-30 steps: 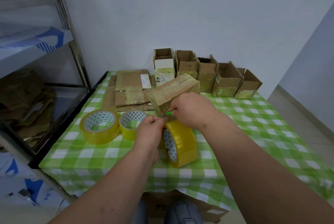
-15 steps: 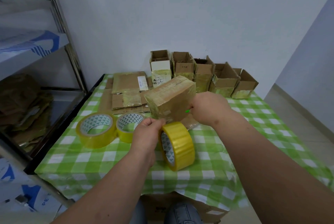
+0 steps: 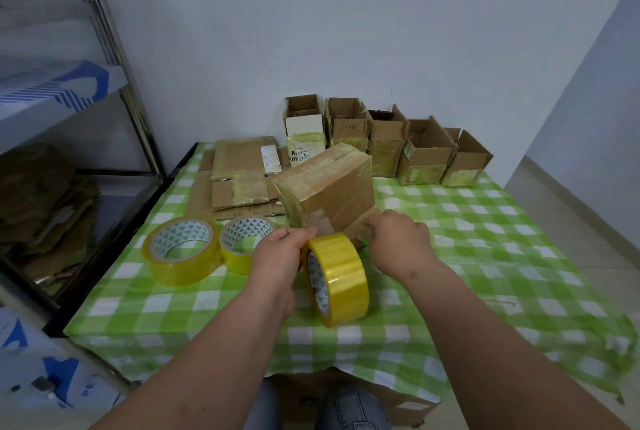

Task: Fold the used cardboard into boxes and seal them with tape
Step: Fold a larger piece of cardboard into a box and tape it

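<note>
Glossy yellow plastic tape roll [image 3: 337,279]; matt brown cardboard box [image 3: 327,190] under shiny film; smooth green-checked tablecloth [image 3: 467,256]; polished metal shelf frame [image 3: 114,58].

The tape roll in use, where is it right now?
In the head view the tape roll stands on edge at centre, near the table's front edge, gripped by the left hand, just in front of the taped box that the right hand touches.

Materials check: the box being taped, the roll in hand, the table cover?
Box: brown cardboard, looks corrugated, with glossy wrinkled clear-yellowish tape over its faces. Tape roll, which the left hand holds: translucent yellow plastic film, shiny highlights, on a core that looks like printed card. Table cover: green-white check, creased and hanging at the edge; thin plastic or cloth, cannot tell which.
</note>
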`<action>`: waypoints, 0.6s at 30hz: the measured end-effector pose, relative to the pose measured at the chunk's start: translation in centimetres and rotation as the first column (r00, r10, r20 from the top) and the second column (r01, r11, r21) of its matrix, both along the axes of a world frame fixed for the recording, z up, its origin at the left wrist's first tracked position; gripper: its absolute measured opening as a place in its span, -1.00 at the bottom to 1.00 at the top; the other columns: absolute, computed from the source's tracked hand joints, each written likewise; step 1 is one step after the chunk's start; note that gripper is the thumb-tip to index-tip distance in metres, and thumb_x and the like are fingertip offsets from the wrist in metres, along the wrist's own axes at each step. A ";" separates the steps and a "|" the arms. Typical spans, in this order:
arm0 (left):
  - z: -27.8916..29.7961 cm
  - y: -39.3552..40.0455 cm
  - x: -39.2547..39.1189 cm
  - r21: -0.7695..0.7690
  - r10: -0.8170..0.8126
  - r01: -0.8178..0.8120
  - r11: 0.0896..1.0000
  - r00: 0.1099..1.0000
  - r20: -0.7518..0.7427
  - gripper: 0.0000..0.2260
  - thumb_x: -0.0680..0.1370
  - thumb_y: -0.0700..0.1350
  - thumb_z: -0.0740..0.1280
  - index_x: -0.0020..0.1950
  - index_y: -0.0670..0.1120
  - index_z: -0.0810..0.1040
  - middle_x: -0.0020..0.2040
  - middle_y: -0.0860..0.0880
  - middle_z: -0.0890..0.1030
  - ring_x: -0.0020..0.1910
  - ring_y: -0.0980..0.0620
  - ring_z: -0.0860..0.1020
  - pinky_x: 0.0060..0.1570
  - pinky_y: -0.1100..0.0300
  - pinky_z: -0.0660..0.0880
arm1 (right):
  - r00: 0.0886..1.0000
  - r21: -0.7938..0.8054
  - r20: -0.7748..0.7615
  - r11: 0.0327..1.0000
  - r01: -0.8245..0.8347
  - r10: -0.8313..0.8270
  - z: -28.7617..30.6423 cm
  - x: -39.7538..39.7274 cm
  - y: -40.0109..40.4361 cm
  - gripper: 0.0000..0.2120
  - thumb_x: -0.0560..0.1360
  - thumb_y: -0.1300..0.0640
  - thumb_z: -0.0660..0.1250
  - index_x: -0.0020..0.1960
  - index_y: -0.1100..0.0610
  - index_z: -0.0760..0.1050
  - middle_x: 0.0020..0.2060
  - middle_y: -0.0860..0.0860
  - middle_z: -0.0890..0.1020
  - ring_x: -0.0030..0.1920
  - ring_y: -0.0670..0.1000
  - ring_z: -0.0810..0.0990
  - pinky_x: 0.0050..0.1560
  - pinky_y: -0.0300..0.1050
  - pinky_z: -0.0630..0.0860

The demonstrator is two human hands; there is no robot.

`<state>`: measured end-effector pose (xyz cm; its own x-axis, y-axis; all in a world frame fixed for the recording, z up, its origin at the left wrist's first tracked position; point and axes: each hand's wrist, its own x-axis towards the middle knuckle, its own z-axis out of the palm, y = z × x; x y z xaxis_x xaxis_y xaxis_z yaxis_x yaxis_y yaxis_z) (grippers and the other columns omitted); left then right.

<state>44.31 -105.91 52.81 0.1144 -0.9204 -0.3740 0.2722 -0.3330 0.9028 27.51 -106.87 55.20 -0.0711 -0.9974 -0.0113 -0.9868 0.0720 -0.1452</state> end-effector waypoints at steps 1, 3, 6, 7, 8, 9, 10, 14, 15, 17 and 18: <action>0.0 0.0 0.0 0.000 0.003 -0.003 1.000 1.000 -0.003 -0.66 0.42 -0.13 0.53 -0.50 0.00 0.50 -0.32 -0.07 0.55 -0.18 -0.06 0.49 -0.06 0.05 0.44 | 0.987 -0.035 0.160 0.999 0.032 -0.026 0.2 0.4 0.1 -0.70 0.58 0.14 0.17 0.23 -0.03 0.55 0.16 -0.01 0.56 0.17 0.10 0.52 0.22 0.03 0.38; 0.1 0.1 0.0 0.001 0.009 -0.009 1.000 1.000 -0.006 -0.71 0.41 -0.13 0.53 -0.43 -0.01 0.49 -0.30 -0.09 0.56 -0.18 -0.07 0.50 -0.06 0.05 0.45 | 0.853 -0.033 0.518 0.995 0.094 -0.064 0.7 1.4 0.6 -0.75 0.60 0.01 0.19 0.01 0.06 0.61 0.06 0.04 0.63 0.02 0.07 0.57 0.11 0.04 0.49; 0.2 0.2 0.0 -0.004 0.005 -0.005 1.000 1.000 -0.001 -0.75 0.42 -0.14 0.52 -0.38 -0.04 0.50 -0.30 -0.10 0.56 -0.18 -0.07 0.49 -0.08 0.05 0.43 | 0.522 0.156 0.832 0.983 0.098 -0.185 0.9 2.9 0.8 -0.60 0.53 -0.17 0.31 0.03 0.17 0.65 -0.02 0.08 0.67 -0.06 0.00 0.62 -0.06 -0.09 0.52; 0.2 0.2 0.0 -0.007 0.004 -0.004 1.000 1.000 -0.001 -0.75 0.43 -0.14 0.51 -0.37 -0.04 0.51 -0.29 -0.10 0.56 -0.18 -0.07 0.49 -0.09 0.04 0.43 | 0.458 0.204 0.862 0.975 0.082 -0.219 0.6 3.1 0.7 -0.59 0.50 -0.17 0.36 0.05 0.17 0.65 -0.02 0.07 0.69 -0.03 0.03 0.64 0.02 -0.06 0.55; 0.2 0.2 0.0 -0.012 0.005 -0.005 1.000 1.000 -0.002 -0.76 0.44 -0.15 0.51 -0.36 -0.04 0.51 -0.29 -0.11 0.56 -0.18 -0.07 0.48 -0.09 0.04 0.43 | 0.416 0.233 0.878 0.971 0.060 -0.236 0.4 3.3 0.6 -0.65 0.48 -0.13 0.40 0.03 0.16 0.65 -0.06 0.06 0.70 -0.02 0.06 0.66 0.08 -0.02 0.56; 0.2 0.2 0.0 -0.020 0.005 -0.004 1.000 1.000 0.002 -0.77 0.44 -0.15 0.50 -0.35 -0.05 0.51 -0.29 -0.11 0.56 -0.18 -0.07 0.48 -0.09 0.04 0.43 | 0.373 0.248 0.895 0.968 0.042 -0.246 0.2 3.4 0.5 -0.74 0.47 -0.05 0.43 -0.05 0.14 0.65 -0.13 0.05 0.70 -0.05 0.09 0.65 0.07 0.01 0.54; 0.2 0.3 0.0 -0.032 0.010 -0.009 0.999 1.000 0.010 -0.78 0.46 -0.13 0.50 -0.33 -0.07 0.51 -0.29 -0.10 0.55 -0.19 -0.06 0.47 -0.09 0.05 0.44 | 0.326 0.253 0.912 0.967 0.033 -0.249 0.1 3.5 0.3 -0.83 0.45 0.03 0.45 -0.14 0.14 0.62 -0.22 0.05 0.66 -0.11 0.10 0.62 0.02 0.03 0.52; 0.1 0.5 -0.1 -0.107 0.054 -0.040 0.993 0.990 0.131 -0.80 0.48 -0.02 0.48 -0.14 -0.10 0.53 -0.24 -0.08 0.59 -0.19 -0.05 0.53 -0.04 0.03 0.51 | 0.189 0.265 0.945 0.963 0.044 -0.269 0.4 3.8 -0.2 -0.90 0.43 0.26 0.42 -0.24 0.17 0.54 -0.33 0.12 0.55 -0.24 0.11 0.53 -0.13 0.02 0.45; 0.1 0.4 0.0 -0.111 0.076 -0.059 0.992 0.984 0.159 -0.76 0.48 -0.01 0.49 -0.02 -0.10 0.51 -0.14 -0.09 0.61 -0.15 -0.05 0.57 0.02 0.00 0.55 | 0.190 0.259 0.946 0.965 0.045 -0.263 0.5 3.9 -0.2 -0.88 0.43 0.28 0.41 -0.25 0.17 0.52 -0.34 0.12 0.54 -0.27 0.11 0.53 -0.15 0.01 0.45; 0.3 0.4 0.5 -0.151 0.146 -0.112 0.982 0.962 0.232 -0.60 0.47 -0.04 0.50 0.17 -0.03 0.38 0.00 -0.07 0.55 -0.05 -0.08 0.60 0.07 -0.11 0.58 | 0.197 0.250 0.946 0.967 0.050 -0.255 0.5 3.9 -0.2 -0.85 0.44 0.29 0.40 -0.27 0.16 0.51 -0.38 0.10 0.54 -0.31 0.09 0.52 -0.19 -0.02 0.45; 0.5 0.4 0.8 -0.218 0.188 -0.122 0.968 0.931 0.314 -0.58 0.47 -0.05 0.50 0.19 0.01 0.33 0.04 -0.06 0.51 -0.04 -0.06 0.59 0.05 -0.14 0.58 | 0.203 0.246 0.946 0.968 0.053 -0.252 0.4 3.9 -0.1 -0.85 0.45 0.28 0.40 -0.28 0.16 0.51 -0.38 0.09 0.53 -0.31 0.08 0.51 -0.19 -0.03 0.44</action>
<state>45.09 -105.50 53.34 0.3476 -0.9313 -0.1091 -0.0171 -0.1226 0.9923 31.43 -106.95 55.64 -0.0566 -0.9474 -0.3151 -0.0548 0.3181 -0.9465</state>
